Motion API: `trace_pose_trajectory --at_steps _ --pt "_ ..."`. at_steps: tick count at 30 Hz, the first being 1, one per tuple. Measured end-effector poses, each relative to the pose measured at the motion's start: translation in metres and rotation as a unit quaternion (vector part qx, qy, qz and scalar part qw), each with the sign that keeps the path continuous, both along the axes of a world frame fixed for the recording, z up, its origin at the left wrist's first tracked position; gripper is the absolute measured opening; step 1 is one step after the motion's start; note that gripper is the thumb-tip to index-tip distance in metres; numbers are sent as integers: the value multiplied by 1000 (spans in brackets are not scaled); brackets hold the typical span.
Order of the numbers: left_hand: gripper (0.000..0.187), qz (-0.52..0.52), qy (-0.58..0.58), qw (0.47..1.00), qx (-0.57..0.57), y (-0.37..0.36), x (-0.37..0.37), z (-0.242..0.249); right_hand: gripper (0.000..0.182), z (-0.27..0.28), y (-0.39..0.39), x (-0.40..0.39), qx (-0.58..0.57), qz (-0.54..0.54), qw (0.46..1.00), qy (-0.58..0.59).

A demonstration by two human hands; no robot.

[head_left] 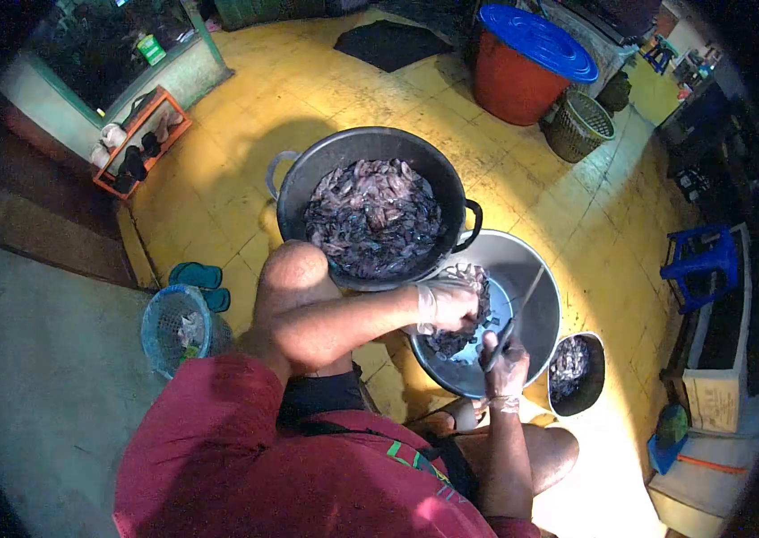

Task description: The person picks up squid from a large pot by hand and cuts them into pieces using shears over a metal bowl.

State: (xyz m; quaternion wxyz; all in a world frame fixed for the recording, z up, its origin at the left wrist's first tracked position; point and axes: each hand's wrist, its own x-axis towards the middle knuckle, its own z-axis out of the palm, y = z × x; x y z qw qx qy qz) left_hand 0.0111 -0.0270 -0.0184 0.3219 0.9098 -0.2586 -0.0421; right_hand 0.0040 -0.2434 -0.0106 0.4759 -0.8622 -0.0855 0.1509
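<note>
A wide metal basin point(541, 314) stands between my knees, with dark cut pieces point(451, 342) heaped along its left side. My left hand point(449, 305), in a clear plastic glove, is closed over this heap; what its fingers hold is hidden. My right hand point(507, 363), also gloved, grips a knife point(527, 296) by the handle over the basin, its blade slanting up and away. Touching or very near the basin's far left side is a big dark pot point(375, 143) with two handles. Glossy dark and pinkish pieces of seafood point(375, 215), perhaps squid, lie in it.
A smaller container point(590, 403) with similar pieces sits right of the basin. Around me are a mesh basket point(155, 336), green slippers point(196, 274), an orange shoe rack point(164, 143), a red tub point(509, 85) with blue lid, a wicker-like basket point(577, 130) and a blue stool point(707, 264).
</note>
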Motion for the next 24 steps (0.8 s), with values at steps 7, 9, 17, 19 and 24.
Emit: trace_pose_trajectory --at_steps 7,9,17,19,24 --pt "23 24 -29 999 20 -2 -2 -19 44 -11 -8 7 39 9 999 -4" --pt "19 82 72 993 -41 17 8 7 44 -17 -10 10 25 10 999 -17" --pt "27 455 189 854 169 143 27 -45 47 -7 -7 6 25 1 999 40" --pt "41 464 76 868 158 150 5 -96 48 19 0 2 3 13 999 52" --pt "28 519 155 826 157 162 16 -127 56 18 -2 1 -41 52 998 9"
